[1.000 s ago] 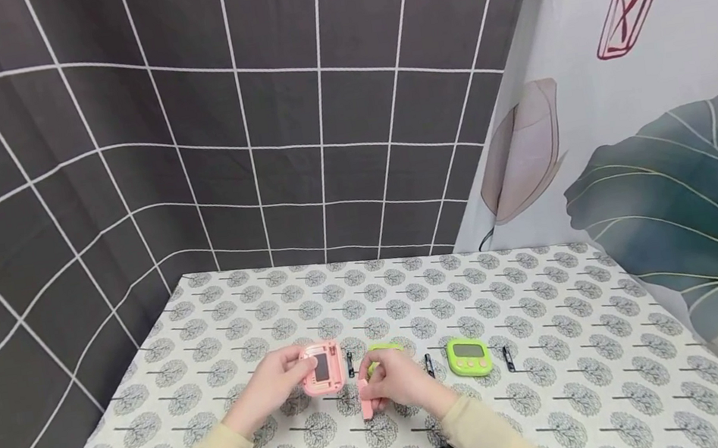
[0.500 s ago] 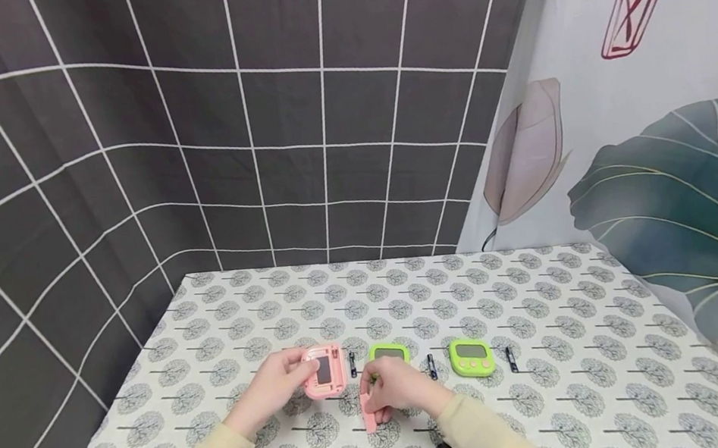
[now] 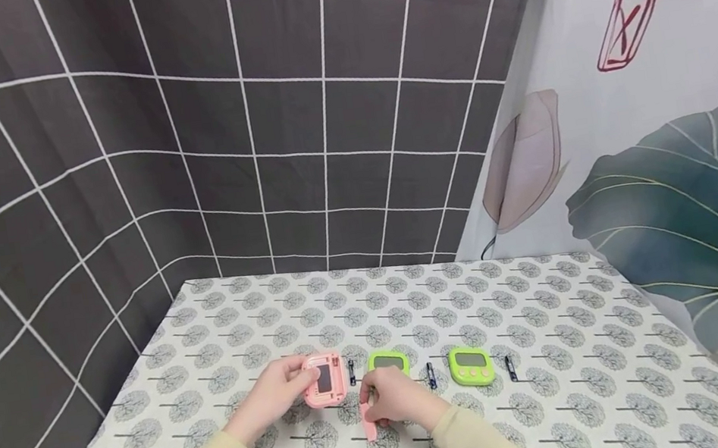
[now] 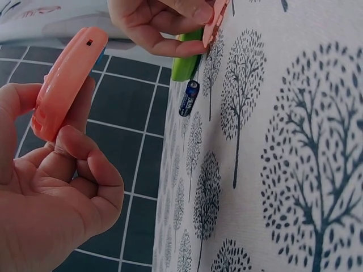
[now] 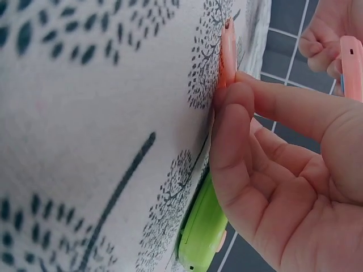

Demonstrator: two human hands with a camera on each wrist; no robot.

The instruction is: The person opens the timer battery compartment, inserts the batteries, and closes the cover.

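Observation:
My left hand holds a pink digital timer by its left side, back turned up, thumb across it. Its battery slot at the right is uncovered. In the left wrist view the pink timer appears edge-on, raised off the cloth. Between thumb and fingers my right hand pinches a narrow pink battery cover. The right wrist view has this cover close over the cloth. Just beyond the right hand lies a green timer, partly hidden by it. A small battery lies right of the pink timer.
A second green timer lies farther right, screen up. One battery lies between the green timers, another at the far right. The tree-print tablecloth ends at a dark grid-patterned curtain.
My right hand has brought the pink cover down and slightly nearer to me, uncovering more of the nearer green timer. The left hand keeps the pink timer in about the same place.

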